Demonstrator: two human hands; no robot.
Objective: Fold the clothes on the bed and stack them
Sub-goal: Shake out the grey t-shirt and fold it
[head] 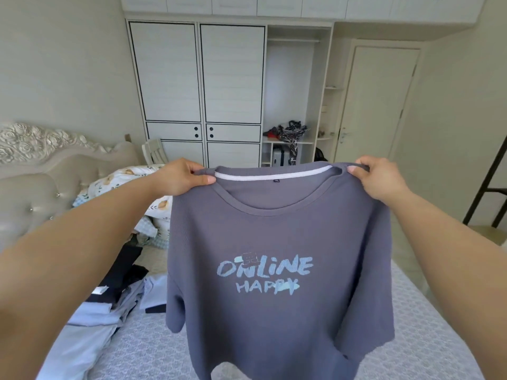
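A grey-purple T-shirt point(277, 231) with light-blue "ONLINE HAPPY" print hangs in the air in front of me, front side facing me, over the bed point(153, 349). My left hand point(181, 176) pinches its left shoulder beside the collar. My right hand point(375, 178) pinches the right shoulder at the same height. The shirt hangs spread between them, its hem reaching the bottom of the view. A loose pile of light-blue and black clothes point(109, 300) lies on the bed to the left.
The bed has a grey patterned cover, with printed pillows point(129, 179) and a padded headboard point(41, 174) at the left. A white wardrobe point(200, 86) stands behind, its right section open. A door point(375, 102) is at the right, a dark metal frame point(491, 185) at the far right.
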